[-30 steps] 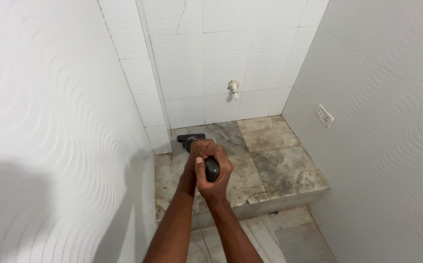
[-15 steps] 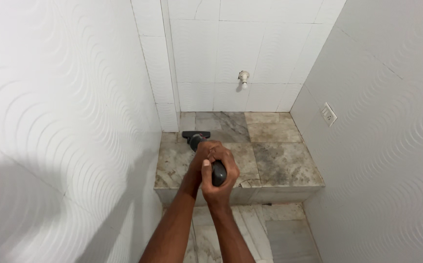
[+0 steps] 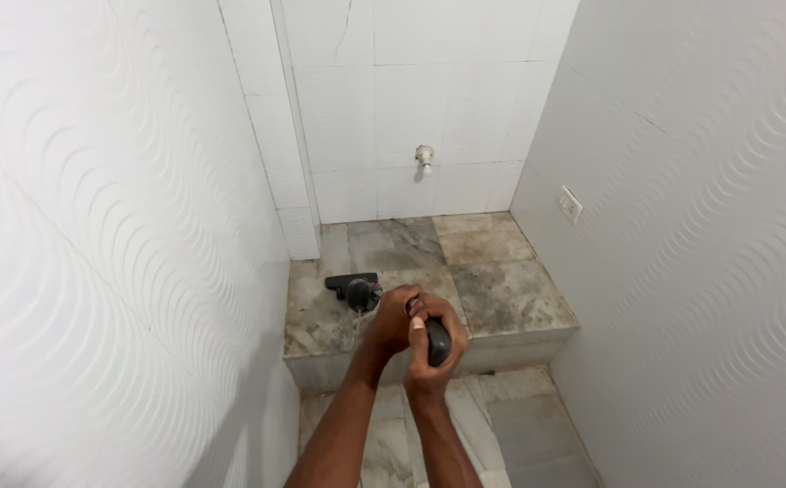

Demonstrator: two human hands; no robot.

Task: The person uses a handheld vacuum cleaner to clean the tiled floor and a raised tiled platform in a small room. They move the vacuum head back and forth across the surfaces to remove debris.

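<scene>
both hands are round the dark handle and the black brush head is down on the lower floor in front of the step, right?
Not quite. The left hand and right hand do grip the dark handle, but the black brush head rests on top of the raised marble step, near the left wall, not on the lower floor. The head view shows it.

Bright, even light on sharp white tiles, a soft shadow at lower left, edges bowed by wide-angle distortion.

My left hand [image 3: 395, 323] and my right hand [image 3: 433, 348] grip together the dark handle [image 3: 437, 342] — its black brush head [image 3: 353, 287] lies on the raised marble step [image 3: 510, 294], near the white tiled wall [image 3: 393, 108].
</scene>
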